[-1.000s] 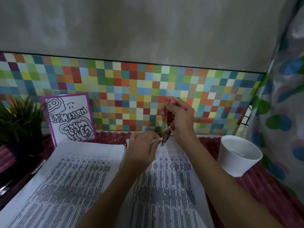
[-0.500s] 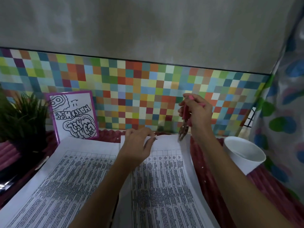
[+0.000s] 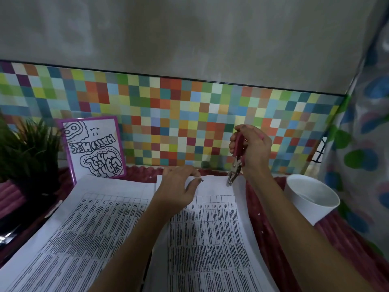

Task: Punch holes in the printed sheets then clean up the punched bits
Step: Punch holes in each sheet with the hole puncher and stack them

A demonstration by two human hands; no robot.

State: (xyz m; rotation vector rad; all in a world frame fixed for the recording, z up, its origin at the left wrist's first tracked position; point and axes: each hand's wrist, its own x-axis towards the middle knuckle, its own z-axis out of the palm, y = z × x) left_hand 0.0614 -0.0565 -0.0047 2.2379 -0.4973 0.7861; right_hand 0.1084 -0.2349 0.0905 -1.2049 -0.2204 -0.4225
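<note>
Two printed sheets covered in table text lie side by side on a dark red ribbed mat. My left hand (image 3: 179, 186) rests on the far edge of the right sheet (image 3: 210, 239), fingers curled over it. My right hand (image 3: 252, 148) grips a pink-handled hole punch (image 3: 236, 163) held upright, its metal jaws at the sheet's far right corner. A dark punched hole (image 3: 202, 180) shows near my left fingertips. The left sheet (image 3: 84, 232) lies untouched. A few tiny white paper bits (image 3: 259, 214) lie on the mat to the right of the sheet.
A white paper cup (image 3: 309, 199) stands on the mat at the right. A purple-framed drawing (image 3: 94, 146) leans on the colourful checkered wall, with a green plant (image 3: 29, 152) to its left. A patterned curtain (image 3: 362, 154) hangs at the far right.
My right hand has carried the punch rightwards along the far edge, from beside my left hand to the sheet's right corner. My left hand has stayed on the sheet.
</note>
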